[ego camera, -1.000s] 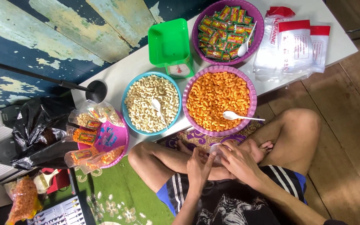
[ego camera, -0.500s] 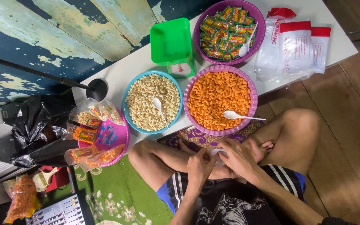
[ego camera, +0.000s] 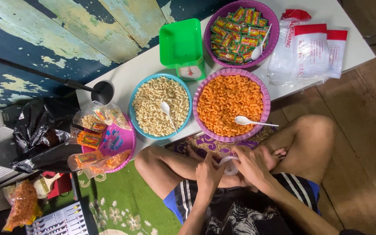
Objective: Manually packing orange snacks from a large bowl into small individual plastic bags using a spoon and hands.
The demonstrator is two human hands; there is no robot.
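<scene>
Low beside a white table (ego camera: 135, 72), on a green and purple patterned mat (ego camera: 122, 200), a person sits with crossed legs. Both hands meet over the lap, at 6 o'clock from the purple bowl of orange curls (ego camera: 230, 104). The left hand (ego camera: 209, 172) and the right hand (ego camera: 251, 164) each pinch one side of a small clear plastic bag (ego camera: 229, 164), which looks empty; I judge they are pulling its mouth open. A white spoon (ego camera: 251, 122) lies in the orange bowl, and another one rests in the teal bowl of pale curls (ego camera: 159, 105) at 9 o'clock from it. The mouth must stay wide and steady before any spoon can come near it.
</scene>
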